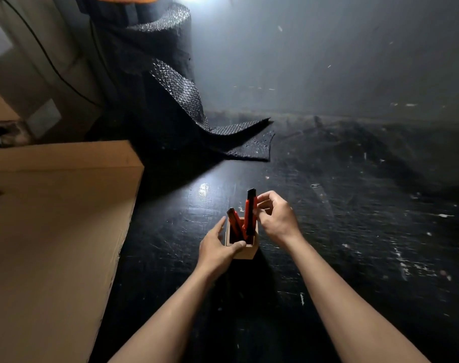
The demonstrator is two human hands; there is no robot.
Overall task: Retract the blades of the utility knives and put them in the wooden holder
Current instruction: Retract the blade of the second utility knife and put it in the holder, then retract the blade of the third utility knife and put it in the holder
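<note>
A small square wooden holder [245,252] stands on the scratched black table, low in the middle of the view. Two red-and-black utility knives stand in it. The shorter-looking one [233,221] leans left. The taller one [250,213] stands nearly upright at the right side. My left hand [218,248] grips the holder from the left and front, thumb across its near rim. My right hand [275,218] is beside the taller knife, fingers curled around its upper part; whether they still pinch it is unclear. No blade shows.
A large cardboard box [55,231] fills the left side, close to the holder. A roll of black bubble wrap [165,74] stands at the back, its loose end [239,137] lying on the black table [354,231]. Cables hang at far left.
</note>
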